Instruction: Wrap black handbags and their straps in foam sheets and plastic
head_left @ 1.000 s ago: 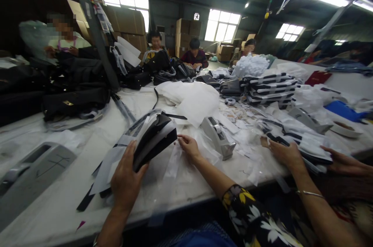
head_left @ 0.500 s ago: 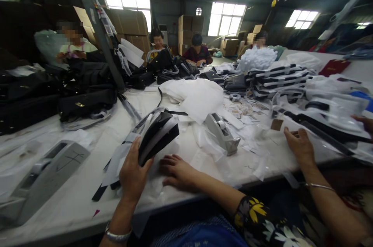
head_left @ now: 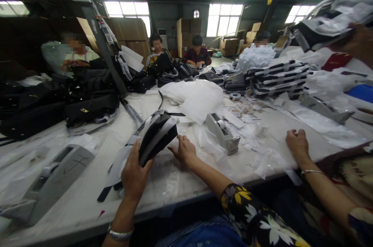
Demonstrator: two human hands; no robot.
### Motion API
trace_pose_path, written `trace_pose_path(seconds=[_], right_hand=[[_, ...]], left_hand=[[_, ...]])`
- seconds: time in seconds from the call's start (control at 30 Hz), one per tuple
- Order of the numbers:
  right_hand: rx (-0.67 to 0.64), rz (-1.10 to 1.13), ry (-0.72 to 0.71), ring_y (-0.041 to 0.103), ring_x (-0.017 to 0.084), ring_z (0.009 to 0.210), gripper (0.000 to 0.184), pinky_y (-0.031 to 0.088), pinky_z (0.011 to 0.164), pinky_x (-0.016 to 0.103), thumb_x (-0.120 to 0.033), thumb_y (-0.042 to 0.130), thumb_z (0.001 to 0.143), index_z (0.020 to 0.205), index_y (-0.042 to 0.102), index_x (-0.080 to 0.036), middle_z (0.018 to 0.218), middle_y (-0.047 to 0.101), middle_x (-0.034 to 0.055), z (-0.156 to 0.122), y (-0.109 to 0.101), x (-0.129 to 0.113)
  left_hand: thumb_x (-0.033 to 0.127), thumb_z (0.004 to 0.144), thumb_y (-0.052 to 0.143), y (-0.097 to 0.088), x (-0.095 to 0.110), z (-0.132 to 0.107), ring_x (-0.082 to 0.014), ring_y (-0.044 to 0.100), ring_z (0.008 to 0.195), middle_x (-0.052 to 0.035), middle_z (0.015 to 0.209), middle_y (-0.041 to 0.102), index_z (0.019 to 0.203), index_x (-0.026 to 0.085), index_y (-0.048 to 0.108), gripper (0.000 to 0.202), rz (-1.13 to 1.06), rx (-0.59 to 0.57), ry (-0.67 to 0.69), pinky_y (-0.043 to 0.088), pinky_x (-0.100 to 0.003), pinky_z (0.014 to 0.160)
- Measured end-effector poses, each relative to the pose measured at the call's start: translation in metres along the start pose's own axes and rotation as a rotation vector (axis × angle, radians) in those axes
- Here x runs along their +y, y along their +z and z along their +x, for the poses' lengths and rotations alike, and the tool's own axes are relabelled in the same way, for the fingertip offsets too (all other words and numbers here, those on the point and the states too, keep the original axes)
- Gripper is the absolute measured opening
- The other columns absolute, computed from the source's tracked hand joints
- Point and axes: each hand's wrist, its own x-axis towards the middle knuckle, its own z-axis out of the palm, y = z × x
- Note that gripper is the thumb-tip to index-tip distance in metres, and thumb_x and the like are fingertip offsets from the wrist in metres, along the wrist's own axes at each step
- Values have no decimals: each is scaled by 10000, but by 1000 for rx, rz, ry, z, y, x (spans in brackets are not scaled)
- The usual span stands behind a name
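A small black bag (head_left: 160, 142) with a whitish strip of wrapping across it stands tilted on the table. My left hand (head_left: 134, 173) grips its near left side, thumb and fingers on either side of the edge. Just off the bag's right corner is my right hand (head_left: 186, 153), its thumb and fingers apart; whether a fingertip touches the bag I cannot tell. White sheet material and dark straps lie behind and under the bag, partly hidden by my left hand.
Grey tape dispensers (head_left: 223, 132) (head_left: 55, 184) stand on both sides. White sheets (head_left: 201, 97) lie behind the bag. Black bags (head_left: 91, 109) are heaped at left, wrapped ones stacked (head_left: 279, 79) at right. A co-worker's hand (head_left: 297, 144) rests at right; the co-worker's other hand lifts a wrapped bag (head_left: 323, 25).
My right hand has risen from the tabletop to the bag's right corner. My left hand keeps its hold. At right, the co-worker has lifted a wrapped bag off the table.
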Motion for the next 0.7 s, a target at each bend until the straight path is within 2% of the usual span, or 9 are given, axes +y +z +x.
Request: trace_pose_path(seconds=[0.1,0.17,0.23,0.33,0.47,0.57,0.63,0.7], right_hand=[[-8,70,58,601,336,1056,421,438,924,492,-319,739,799,1150,577,-150,1030,639,139,26,5,4],[-34,155,77,638,284,959,330,469,890,446,-246,725,788,1085,601,-171,907,660,79,41,6,7],[-60,261,77,662,222,864,273,507,825,375,-248,665,831,1089,596,-186,862,671,40,53,5,9],[-91,400,58,682,172,825,313,534,749,306,-301,540,924,1217,544,-191,936,699,46,64,3,11],[-105,446,37,690,183,897,389,544,798,327,-329,593,893,1263,557,-216,1009,709,62,72,-10,18],[-56,381,36,653,236,1046,483,504,939,415,-267,649,832,1305,558,-223,1151,673,100,62,-26,24],[-15,320,15,573,270,1191,530,422,1054,452,-234,644,825,1343,539,-208,1282,607,132,41,-36,23],[8,264,-16,505,289,1263,523,358,1111,463,-260,638,841,1351,538,-200,1332,564,142,11,-41,17]], left_hand=[[338,865,697,-2,0,0,-293,533,1313,-72,1496,497,1527,300,309,769,-9,-3,-5,483,-392,1045],[320,862,700,-2,0,1,-293,527,1319,-73,1500,493,1527,298,309,772,-15,-1,-10,477,-396,1053],[310,859,701,-2,0,1,-294,528,1319,-73,1502,491,1526,297,310,773,-22,3,-17,478,-397,1054],[301,858,699,-1,0,1,-297,531,1314,-69,1505,488,1527,302,306,776,-21,5,-21,481,-402,1050],[305,858,700,-2,0,0,-294,539,1306,-63,1500,494,1528,310,303,779,-13,14,-18,494,-390,1031],[302,857,703,-3,0,0,-289,534,1312,-60,1507,487,1528,314,298,783,-11,10,-31,487,-380,1037],[299,855,706,-3,0,0,-286,534,1312,-56,1514,478,1529,321,292,792,-8,2,-45,487,-375,1034],[301,852,709,-2,0,0,-287,542,1305,-55,1513,479,1530,327,287,799,-5,0,-52,497,-373,1019]])
